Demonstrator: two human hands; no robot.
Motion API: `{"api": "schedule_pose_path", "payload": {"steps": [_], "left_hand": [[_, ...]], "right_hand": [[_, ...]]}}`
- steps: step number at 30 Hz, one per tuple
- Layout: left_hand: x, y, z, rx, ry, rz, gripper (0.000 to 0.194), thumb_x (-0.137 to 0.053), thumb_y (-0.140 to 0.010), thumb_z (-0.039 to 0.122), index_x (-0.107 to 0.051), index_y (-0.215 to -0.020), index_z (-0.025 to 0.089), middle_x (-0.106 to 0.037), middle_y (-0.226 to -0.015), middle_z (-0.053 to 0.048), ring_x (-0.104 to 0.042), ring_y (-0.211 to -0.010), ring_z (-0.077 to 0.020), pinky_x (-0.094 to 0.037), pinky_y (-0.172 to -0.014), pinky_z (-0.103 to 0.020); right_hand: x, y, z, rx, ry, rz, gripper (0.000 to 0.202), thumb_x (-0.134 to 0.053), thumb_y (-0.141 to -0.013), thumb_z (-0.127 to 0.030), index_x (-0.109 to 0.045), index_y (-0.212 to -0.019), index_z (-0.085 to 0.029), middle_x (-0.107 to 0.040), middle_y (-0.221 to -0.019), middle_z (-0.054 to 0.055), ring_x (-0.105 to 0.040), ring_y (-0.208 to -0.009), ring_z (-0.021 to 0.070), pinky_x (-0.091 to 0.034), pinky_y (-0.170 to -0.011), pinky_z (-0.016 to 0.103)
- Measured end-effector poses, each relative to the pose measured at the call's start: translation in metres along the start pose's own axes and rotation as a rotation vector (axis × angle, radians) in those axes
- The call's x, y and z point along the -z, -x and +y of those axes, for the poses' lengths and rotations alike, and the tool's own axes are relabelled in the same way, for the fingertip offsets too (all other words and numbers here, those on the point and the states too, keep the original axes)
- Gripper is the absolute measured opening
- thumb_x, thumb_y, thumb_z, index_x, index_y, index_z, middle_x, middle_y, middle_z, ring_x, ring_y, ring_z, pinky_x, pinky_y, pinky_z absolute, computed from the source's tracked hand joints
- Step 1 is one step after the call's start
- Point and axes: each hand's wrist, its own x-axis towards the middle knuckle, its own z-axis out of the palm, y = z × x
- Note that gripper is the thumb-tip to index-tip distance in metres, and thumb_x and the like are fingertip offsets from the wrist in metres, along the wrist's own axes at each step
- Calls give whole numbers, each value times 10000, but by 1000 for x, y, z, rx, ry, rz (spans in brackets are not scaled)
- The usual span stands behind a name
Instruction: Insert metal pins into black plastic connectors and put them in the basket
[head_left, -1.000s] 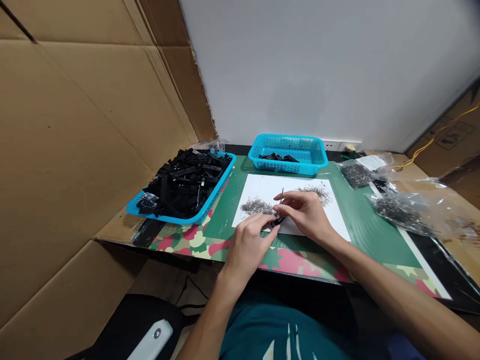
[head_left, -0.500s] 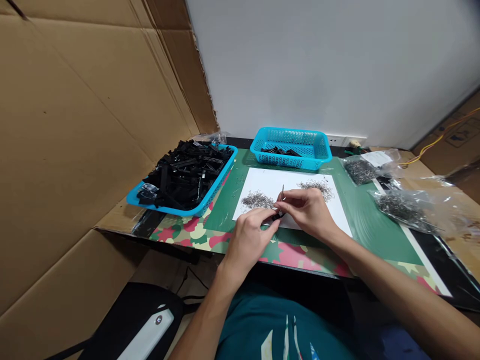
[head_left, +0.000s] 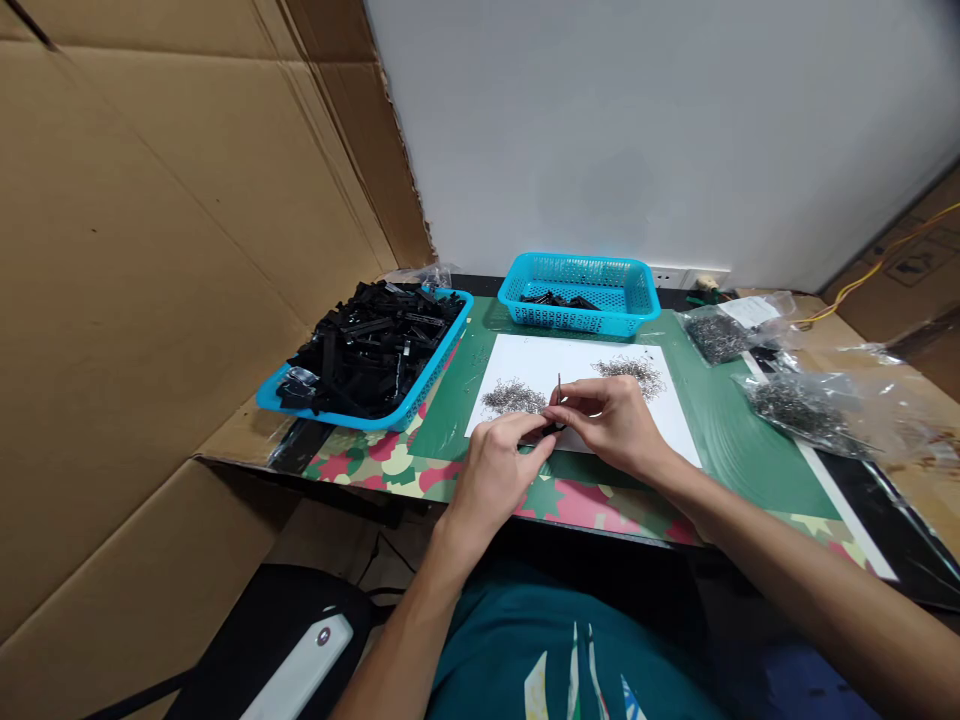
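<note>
Over the front edge of a white sheet (head_left: 517, 352), my left hand (head_left: 501, 462) pinches a small black part (head_left: 553, 428). My right hand (head_left: 611, 422) meets it from the right, its thumb and fingers closed on a thin metal tool (head_left: 559, 388) that stands nearly upright above the black part. Its lower tip is hidden by the fingers. One pile of tiny metal pieces (head_left: 511, 397) lies beside my left fingertips, and another pile (head_left: 634, 376) is beyond my right hand.
A blue basket (head_left: 431, 393) heaped with black parts stands left. Another blue basket (head_left: 637, 318) at the back holds some black parts. Two plastic bags of metal pieces (head_left: 716, 336) (head_left: 799, 412) lie right. Cardboard (head_left: 187, 200) rises at the left.
The view has shifted slightly. Both hands keep nearly the same place and hold, and the metal tool looks a little more upright.
</note>
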Motion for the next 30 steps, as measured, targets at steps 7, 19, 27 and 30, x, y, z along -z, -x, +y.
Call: {"api": "schedule_pose_path", "payload": {"steps": [7,19,27,30], "left_hand": [[1,0,0,-4,21,59,84,-744,-906,181,-745,-983,216,-791,-940,-21,-753,-816,-190,-600,-773,-311],[4,-1,-11,237,268,198,202,-560,-1042,411,-516,-1128,232,-691,-990,-49,-720,-875,-174,-586,-787,-296],[9,-2,-5,100,131,118,203,-492,-1069,286,-644,-1198,250,-670,-1151,-57,-676,-995,-184,-543,-881,-290],[10,-3,-3,71,100,85,262,-471,-1071,252,-710,-1179,251,-661,-1152,-62,-664,-1048,-192,-534,-913,-293]], "right_hand": [[7,-7,6,-7,-277,331,156,-720,-921,-333,-760,-925,-182,-771,-814,63,-733,-744,205,-591,-723,335],[29,-15,30,-154,265,-94,139,-715,-884,-272,-802,-898,-165,-639,-660,9,-522,-631,149,-339,-609,273],[18,-15,34,-125,236,-152,107,-719,-880,-155,-826,-885,-158,-737,-720,34,-567,-636,149,-361,-628,267],[20,-15,34,-140,236,-159,106,-733,-890,-189,-828,-920,-153,-751,-723,42,-594,-642,162,-372,-620,270]]}}
